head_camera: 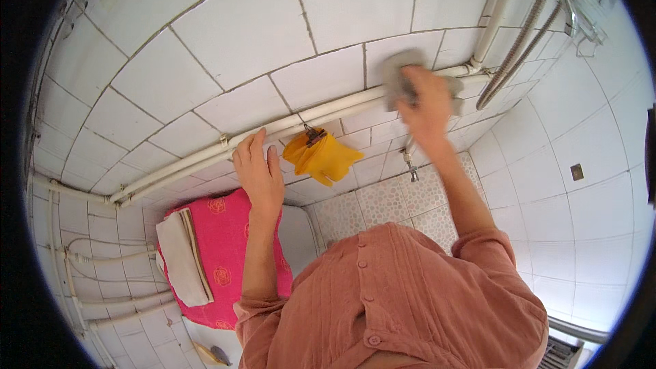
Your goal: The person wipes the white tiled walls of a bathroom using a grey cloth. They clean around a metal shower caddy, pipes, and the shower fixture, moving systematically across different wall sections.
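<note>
My right hand (428,107), blurred, presses a grey cloth (402,74) against the white wall tiles (333,74) just above two cream pipes (353,101). Part of the cloth hangs over the pipes. Further left, my left hand (260,171) rests its fingertips on the pipes, fingers apart and holding nothing. Between the hands, a yellow rubber glove (323,159) hangs from the pipes by a dark clip (314,137).
A pink patterned cloth (220,246) with a folded white towel (183,259) lies over something white at lower left. A metal tap (411,166) sticks out below the pipes. Shower hoses (523,43) hang at upper right. More pipes (128,301) run along the left wall.
</note>
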Tool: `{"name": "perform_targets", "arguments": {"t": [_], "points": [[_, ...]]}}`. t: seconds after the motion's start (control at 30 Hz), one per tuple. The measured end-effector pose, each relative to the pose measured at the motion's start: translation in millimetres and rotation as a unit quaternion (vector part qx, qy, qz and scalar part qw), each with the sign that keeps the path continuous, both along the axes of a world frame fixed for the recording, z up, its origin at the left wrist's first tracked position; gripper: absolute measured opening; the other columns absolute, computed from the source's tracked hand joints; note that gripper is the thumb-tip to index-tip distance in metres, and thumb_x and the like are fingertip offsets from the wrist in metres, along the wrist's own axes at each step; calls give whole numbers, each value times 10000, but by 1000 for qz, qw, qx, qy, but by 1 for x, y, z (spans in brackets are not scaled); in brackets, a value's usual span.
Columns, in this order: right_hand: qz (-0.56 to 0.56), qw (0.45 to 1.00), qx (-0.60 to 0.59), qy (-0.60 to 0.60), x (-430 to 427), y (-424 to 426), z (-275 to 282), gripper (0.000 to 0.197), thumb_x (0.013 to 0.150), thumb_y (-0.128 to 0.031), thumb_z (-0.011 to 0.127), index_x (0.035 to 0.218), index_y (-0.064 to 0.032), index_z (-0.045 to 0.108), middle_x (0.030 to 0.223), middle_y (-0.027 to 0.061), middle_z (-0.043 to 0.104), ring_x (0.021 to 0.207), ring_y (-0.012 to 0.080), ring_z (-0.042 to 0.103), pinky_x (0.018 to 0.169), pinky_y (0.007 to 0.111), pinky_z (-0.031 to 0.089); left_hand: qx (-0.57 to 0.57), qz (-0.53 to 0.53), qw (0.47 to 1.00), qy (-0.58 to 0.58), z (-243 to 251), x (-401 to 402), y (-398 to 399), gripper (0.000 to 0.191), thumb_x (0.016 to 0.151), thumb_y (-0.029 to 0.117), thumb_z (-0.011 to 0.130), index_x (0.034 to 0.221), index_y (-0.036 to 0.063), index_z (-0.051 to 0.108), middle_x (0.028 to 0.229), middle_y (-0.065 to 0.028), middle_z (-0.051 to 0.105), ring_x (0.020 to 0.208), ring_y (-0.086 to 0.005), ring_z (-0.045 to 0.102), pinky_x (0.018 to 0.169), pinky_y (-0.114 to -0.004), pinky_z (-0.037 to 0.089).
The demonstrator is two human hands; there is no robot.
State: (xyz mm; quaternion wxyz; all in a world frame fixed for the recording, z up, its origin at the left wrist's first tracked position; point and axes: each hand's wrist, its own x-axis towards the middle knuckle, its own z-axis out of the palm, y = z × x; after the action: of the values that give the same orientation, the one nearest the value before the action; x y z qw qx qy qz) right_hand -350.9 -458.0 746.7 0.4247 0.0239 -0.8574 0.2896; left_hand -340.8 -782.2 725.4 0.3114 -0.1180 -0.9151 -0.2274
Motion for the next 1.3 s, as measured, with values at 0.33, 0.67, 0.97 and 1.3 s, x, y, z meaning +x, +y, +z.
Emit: {"name": "perform_targets", "arguments": {"t": [0.33, 0.67, 0.97, 1.3], "points": [[56, 947, 315, -38, -11, -24, -1, 442, 729, -78, 681, 1155, -183, 627, 1183, 24, 615, 1104, 264, 558, 832, 475, 436, -125, 80, 986, 70, -21, -29, -5, 359, 889, 72, 662, 1229, 190, 650, 1244, -46, 582, 1162, -277, 553, 1029, -467, 371], [-31, 981, 190, -24, -6, 27, -39, 536, 651, -38, 718, 1171, -151, 657, 1284, 80, 619, 1176, 349, 536, 933, 504, 452, -156, 108, 980, 58, -21, -33, 3, 316, 911, 119, 663, 1216, 202, 653, 1260, -45, 592, 1162, -286, 560, 1015, -464, 382], [-175, 984, 8, 22, -6, 167, -79, 663, 608, 1, 751, 1246, -49, 580, 1291, 184, 568, 1184, 431, 528, 1014, 472, 457, -167, 115, 978, 53, -16, -30, 4, 307, 924, 134, 657, 1227, 186, 650, 1252, -71, 596, 1167, -313, 562, 997, -473, 398], [-42, 996, 61, -43, -4, 11, -80, 442, 682, -117, 738, 1118, -123, 661, 1216, 102, 602, 1047, 351, 536, 893, 499, 463, -152, 94, 982, 64, -17, -33, 8, 302, 914, 107, 657, 1210, 164, 656, 1225, -87, 603, 1138, -320, 577, 979, -482, 420]]}}
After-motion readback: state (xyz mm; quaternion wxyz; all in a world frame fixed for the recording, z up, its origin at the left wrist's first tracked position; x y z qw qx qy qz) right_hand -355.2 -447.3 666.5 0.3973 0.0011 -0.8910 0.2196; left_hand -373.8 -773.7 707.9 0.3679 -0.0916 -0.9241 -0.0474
